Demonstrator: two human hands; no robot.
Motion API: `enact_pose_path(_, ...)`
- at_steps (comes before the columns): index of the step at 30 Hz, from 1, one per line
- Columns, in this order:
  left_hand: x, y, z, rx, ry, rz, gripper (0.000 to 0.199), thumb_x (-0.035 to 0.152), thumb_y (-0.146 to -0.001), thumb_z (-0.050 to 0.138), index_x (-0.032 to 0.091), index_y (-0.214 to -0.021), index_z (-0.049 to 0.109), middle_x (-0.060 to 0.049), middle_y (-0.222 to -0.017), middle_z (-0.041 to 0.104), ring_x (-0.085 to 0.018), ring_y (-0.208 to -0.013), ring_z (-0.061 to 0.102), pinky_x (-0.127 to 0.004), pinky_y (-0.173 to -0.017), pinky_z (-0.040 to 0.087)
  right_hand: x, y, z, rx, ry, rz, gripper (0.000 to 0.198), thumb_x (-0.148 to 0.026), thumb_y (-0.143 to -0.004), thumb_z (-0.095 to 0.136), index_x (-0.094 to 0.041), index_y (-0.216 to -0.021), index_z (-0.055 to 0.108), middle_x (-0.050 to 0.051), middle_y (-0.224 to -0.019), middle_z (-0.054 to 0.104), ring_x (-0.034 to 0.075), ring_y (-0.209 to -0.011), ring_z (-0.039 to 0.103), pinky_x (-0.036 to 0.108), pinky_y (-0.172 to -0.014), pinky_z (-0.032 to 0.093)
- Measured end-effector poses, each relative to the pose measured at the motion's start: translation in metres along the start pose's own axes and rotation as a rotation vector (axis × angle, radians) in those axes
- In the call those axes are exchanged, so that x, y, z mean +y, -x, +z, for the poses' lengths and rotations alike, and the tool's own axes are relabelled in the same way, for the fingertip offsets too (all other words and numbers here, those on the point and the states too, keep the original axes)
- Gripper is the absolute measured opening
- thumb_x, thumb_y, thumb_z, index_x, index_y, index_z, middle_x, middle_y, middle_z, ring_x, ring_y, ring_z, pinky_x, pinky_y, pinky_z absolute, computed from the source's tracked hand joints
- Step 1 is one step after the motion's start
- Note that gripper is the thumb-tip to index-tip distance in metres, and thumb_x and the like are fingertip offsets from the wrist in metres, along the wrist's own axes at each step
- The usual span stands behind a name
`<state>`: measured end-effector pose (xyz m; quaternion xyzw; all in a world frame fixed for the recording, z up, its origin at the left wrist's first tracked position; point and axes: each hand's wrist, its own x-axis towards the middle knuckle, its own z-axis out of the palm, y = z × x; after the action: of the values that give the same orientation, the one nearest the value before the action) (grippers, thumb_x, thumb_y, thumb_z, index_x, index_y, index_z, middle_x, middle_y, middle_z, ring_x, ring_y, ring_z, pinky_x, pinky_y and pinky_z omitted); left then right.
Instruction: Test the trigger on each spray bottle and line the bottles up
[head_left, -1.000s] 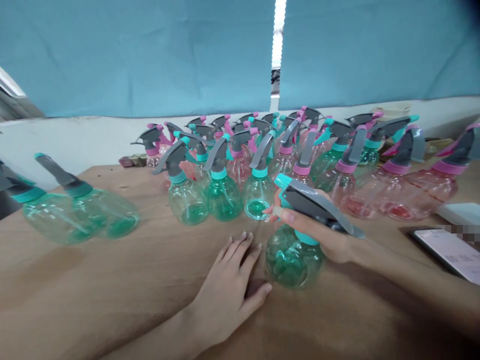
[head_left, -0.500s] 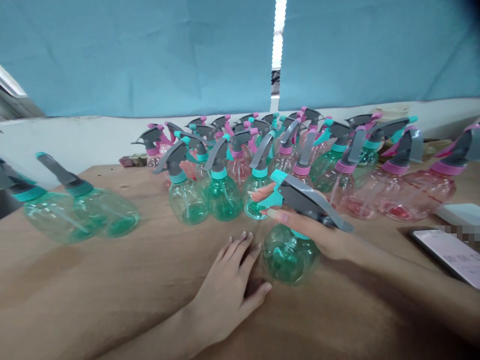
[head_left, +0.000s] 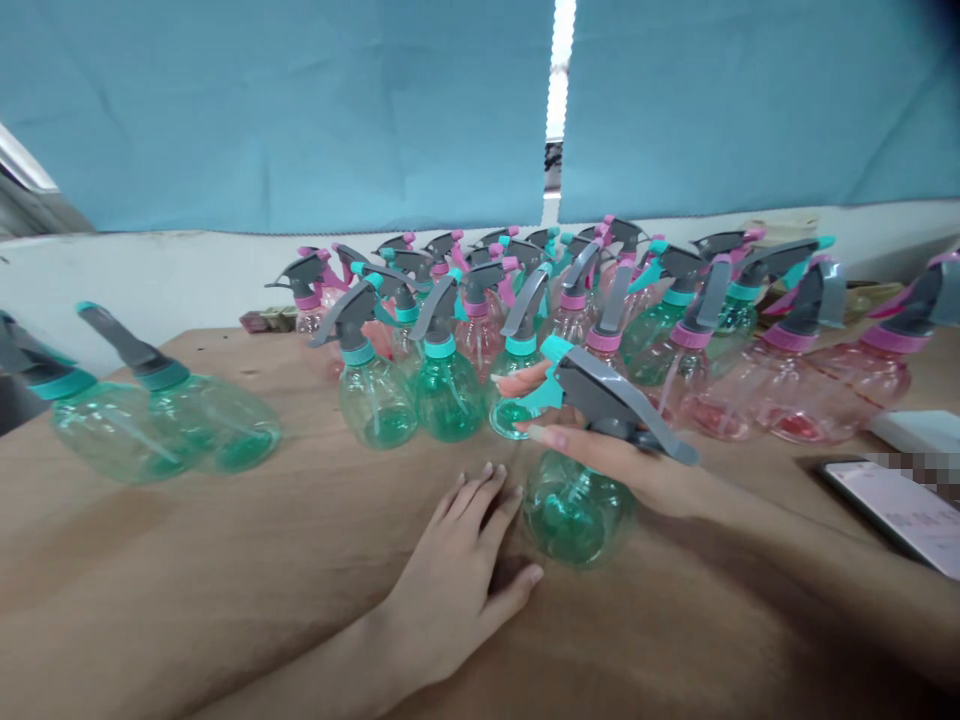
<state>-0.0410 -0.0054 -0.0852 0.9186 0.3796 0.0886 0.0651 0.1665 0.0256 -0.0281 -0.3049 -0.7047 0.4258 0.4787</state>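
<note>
My right hand (head_left: pixel 622 455) grips a green spray bottle (head_left: pixel 577 520) around its neck, just below the trigger head. The bottle is see-through, with a grey and turquoise sprayer whose nozzle points left. It tilts slightly; whether its base touches the table cannot be told. My left hand (head_left: pixel 469 570) lies flat on the wooden table (head_left: pixel 315 560), fingers stretched out, to the left of that bottle and holding nothing. Just beyond my hands stand more green spray bottles (head_left: pixel 450 395), one of them partly hidden behind my right fingers.
Pink spray bottles (head_left: pixel 799 390) and green ones crowd the back of the table. Two green spray bottles (head_left: pixel 217 420) stand apart at the left. A phone (head_left: pixel 892 510) lies at the right beside a white object (head_left: pixel 919 430). A blue cloth (head_left: pixel 315 110) hangs behind.
My right hand and the spray bottle in it have shifted very slightly left. My left hand has stayed in place.
</note>
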Motion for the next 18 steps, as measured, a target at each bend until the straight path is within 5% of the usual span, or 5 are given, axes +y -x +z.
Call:
enact_pose_path(13,0.0015,-0.0008,-0.0016,0.002,-0.003,0.001,0.052,0.043,-0.091,0.053,0.013,-0.132,0.047,-0.016,-0.146,0.038,-0.031,-0.135,0.032,-0.051,-0.107,0.031,-0.0036,-0.0002,0.0016,0.016,0.104,0.073,0.027,-0.035,-0.086,0.059,-0.031,-0.113,0.054,0.001,-0.116,0.063,0.015,-0.074,0.063,0.03,-0.056,0.05)
enact_pose_path(18,0.0024,-0.0016,-0.0019,-0.007,-0.006,0.002,0.052,0.043,-0.091,0.054,0.011,-0.132,0.047,-0.017,-0.144,0.04,-0.031,-0.135,0.032,-0.051,-0.108,0.03,-0.0009,-0.0001,0.0018,0.03,0.089,0.062,0.028,-0.034,-0.087,0.06,-0.03,-0.114,0.054,0.001,-0.116,0.062,0.014,-0.076,0.062,0.032,-0.073,0.052)
